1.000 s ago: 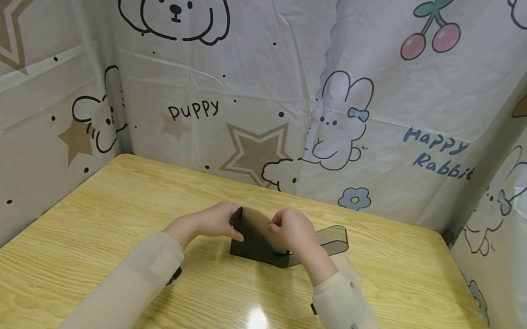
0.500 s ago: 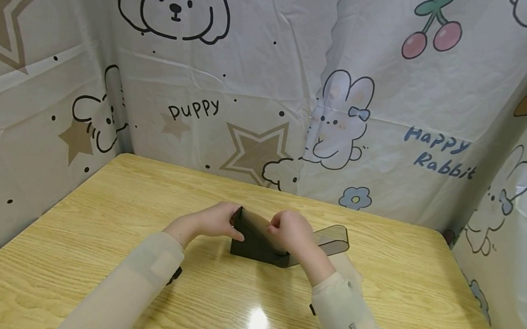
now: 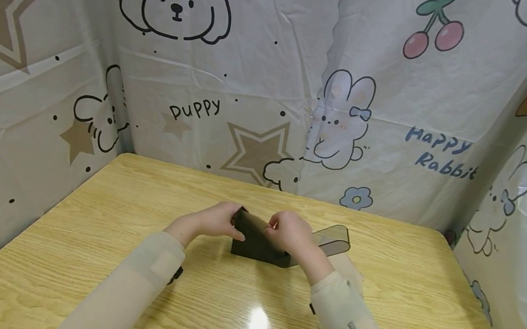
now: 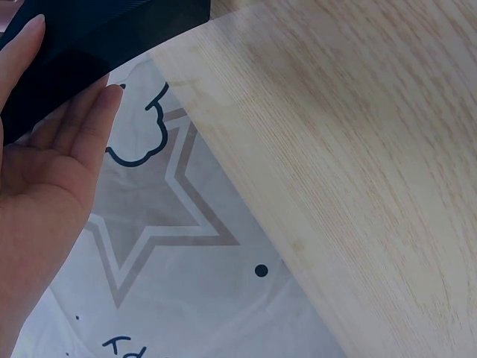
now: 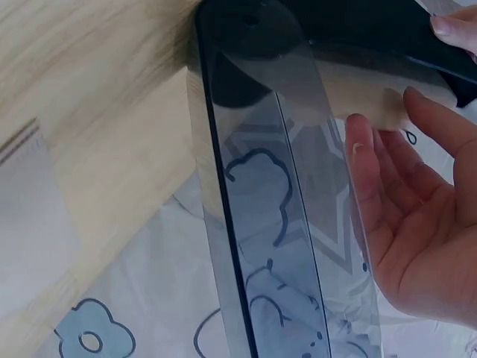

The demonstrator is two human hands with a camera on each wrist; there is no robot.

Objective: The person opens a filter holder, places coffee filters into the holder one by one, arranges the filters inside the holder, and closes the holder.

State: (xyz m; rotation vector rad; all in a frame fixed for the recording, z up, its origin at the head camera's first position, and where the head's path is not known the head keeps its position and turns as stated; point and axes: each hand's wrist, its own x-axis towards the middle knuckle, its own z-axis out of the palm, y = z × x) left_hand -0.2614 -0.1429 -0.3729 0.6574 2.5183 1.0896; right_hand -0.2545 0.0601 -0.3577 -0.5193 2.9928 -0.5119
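Note:
A black box [image 3: 255, 242] with slanting sides stands tilted mid-table, its clear smoky lid [image 3: 336, 241] swung out to the right. My left hand [image 3: 216, 220] grips the box's left end, thumb on the near side; in the left wrist view that hand [image 4: 52, 186] has its fingers under the black wall. A tan sheet-like piece [image 3: 259, 224] shows in the box opening. Over it, my right hand [image 3: 291, 232] has curled fingers, and in the right wrist view the thumb and fingertips of that hand [image 5: 425, 201] pinch at the tan edge [image 5: 365, 97].
Partly behind the right forearm, a flat whitish piece [image 3: 349, 270] lies on the wooden table [image 3: 151, 192]; it shows pale [image 5: 33, 216] at the left of the right wrist view. A patterned cloth [image 3: 260, 72] hangs behind and along both sides.
My right hand has shifted slightly left, and less of the tan piece shows above the box wall. The left hand keeps its grip with almost no movement.

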